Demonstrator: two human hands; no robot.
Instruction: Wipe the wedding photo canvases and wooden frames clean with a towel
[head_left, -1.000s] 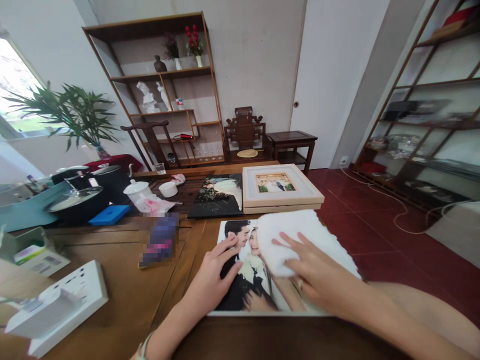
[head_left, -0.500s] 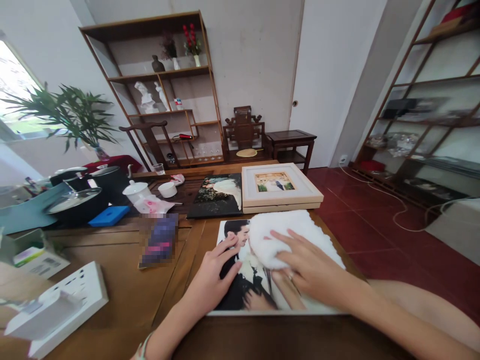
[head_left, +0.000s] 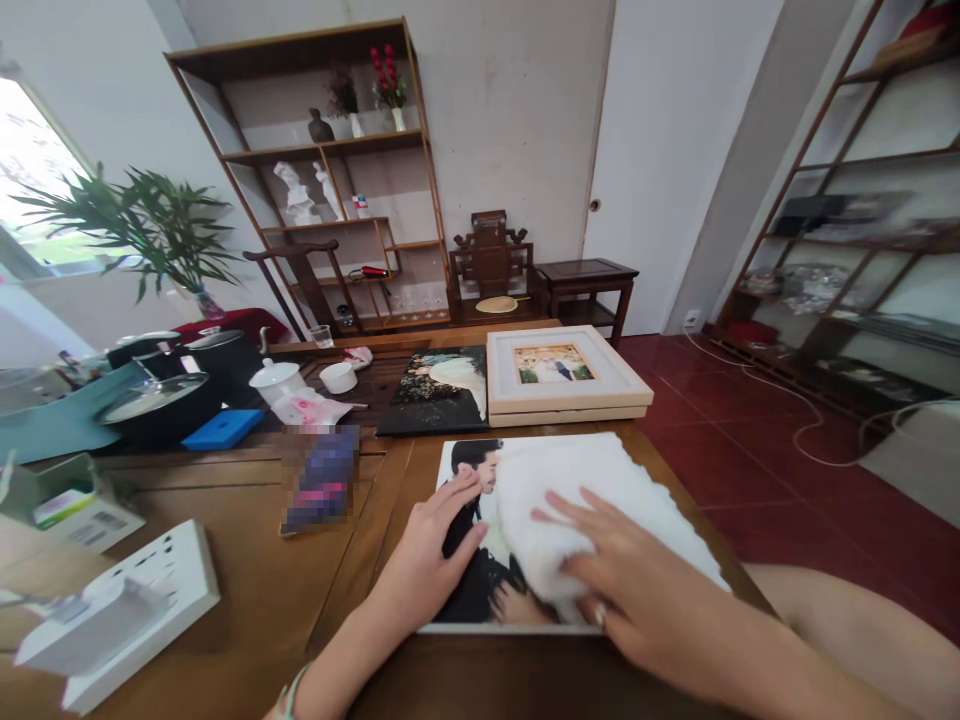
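Observation:
A large wedding photo print [head_left: 480,585] lies flat on the wooden table [head_left: 270,590] in front of me. My left hand [head_left: 431,555] rests flat on its left part, fingers stretched out, pinning it down. My right hand [head_left: 626,575], a ring on one finger, presses a white fluffy cloth [head_left: 592,495] onto the picture; the fingers lie spread on the cloth. The cloth hides the right half of the print.
Behind the print lie a dark photo print [head_left: 439,390] and a white framed picture [head_left: 562,375]. Black pots [head_left: 161,400], a white teapot [head_left: 276,380], a blue box [head_left: 221,428] and white boxes [head_left: 120,610] crowd the left. Shelves stand at the back and right.
My right hand has slid the white cloth down and toward me over the print, covering more of the picture's middle. My left hand stays in place.

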